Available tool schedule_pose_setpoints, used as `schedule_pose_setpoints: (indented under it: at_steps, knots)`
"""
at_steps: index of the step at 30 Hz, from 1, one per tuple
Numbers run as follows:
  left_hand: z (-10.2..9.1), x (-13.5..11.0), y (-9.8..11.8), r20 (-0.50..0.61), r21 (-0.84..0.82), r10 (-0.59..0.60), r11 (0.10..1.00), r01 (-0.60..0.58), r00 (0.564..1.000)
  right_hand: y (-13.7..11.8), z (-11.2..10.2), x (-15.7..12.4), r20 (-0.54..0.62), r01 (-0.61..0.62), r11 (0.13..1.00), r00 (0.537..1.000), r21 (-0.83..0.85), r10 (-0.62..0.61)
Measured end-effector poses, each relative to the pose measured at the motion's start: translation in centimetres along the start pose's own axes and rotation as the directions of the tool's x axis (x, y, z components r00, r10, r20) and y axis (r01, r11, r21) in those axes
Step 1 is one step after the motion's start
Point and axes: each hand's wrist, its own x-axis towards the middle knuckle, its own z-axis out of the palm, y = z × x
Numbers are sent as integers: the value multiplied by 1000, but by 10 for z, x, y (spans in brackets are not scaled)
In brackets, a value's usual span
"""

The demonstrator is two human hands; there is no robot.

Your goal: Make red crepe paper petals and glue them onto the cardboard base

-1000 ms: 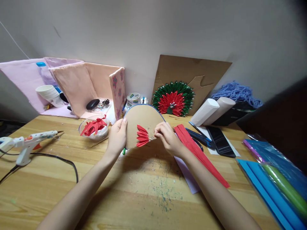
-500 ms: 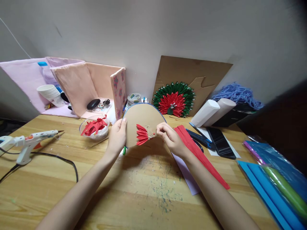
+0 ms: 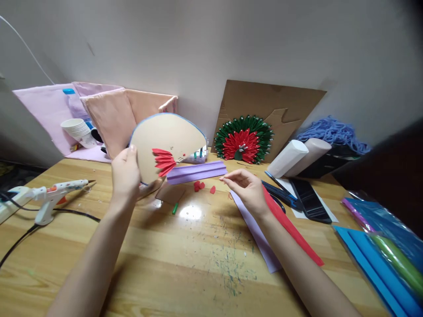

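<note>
The wooden table [image 3: 158, 273] carries everything, and the scene on it sits a little further right in view than half a second ago. The tall brown board [image 3: 254, 94] stands against the wall as before, the green-and-red rosette [image 3: 243, 143] in front of it. The peach box [image 3: 109, 121] is more covered now: its flower-patterned end panel, plain to see earlier, is mostly hidden.

What hides it is the rounded, blue-edged cardboard [image 3: 165, 132], which has shifted up and left and is held above the table, well apart from the right hand. On the right, the long red strip [image 3: 297, 235] is more covered by the forearm than it was.

The left hand [image 3: 125, 174] grips the cardboard at its left edge, thumb against the front face; its other fingers are out of sight behind. The right hand [image 3: 246, 187], which was at the cardboard's lower right a second ago, is now clear of it, thumb and forefinger tips pressed together; whether anything small is caught between them, I cannot tell.

With the cardboard lifted aside, a folded purple strip [image 3: 198, 171] shows on the table. The red pleated paper [image 3: 163, 161] remains on the cardboard's lower part. Newly visible too are small red scraps [image 3: 198, 186] near the purple strip, and the green stub [image 3: 175, 208] now shows fully.
</note>
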Motion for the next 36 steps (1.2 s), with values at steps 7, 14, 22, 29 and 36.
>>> schedule_pose_setpoints:
  at_steps: [7, 14, 22, 29, 36]
  knots:
    - [-44, 38, 15, -234, -75, 168, 979, -190, 958, 20, 91, 38, 180, 6, 1000, 984, 6, -7]
    - [-80, 48, 27, -329, -92, 166, 974, -207, 930, 11, 197, 75, 318, 130, 988, 943, -81, -98]
    - [-92, 55, 19, -307, -60, 153, 982, -180, 939, 16, 229, 88, 481, 201, 970, 869, -138, -112]
    - [-86, 59, 1, -219, 146, 210, 973, -181, 953, -9, 212, 69, 534, 22, 1000, 845, 7, -22]
    - [-71, 51, 1, -159, 160, 197, 972, -171, 967, -39, 205, 49, 665, -359, 902, 738, 241, 115]
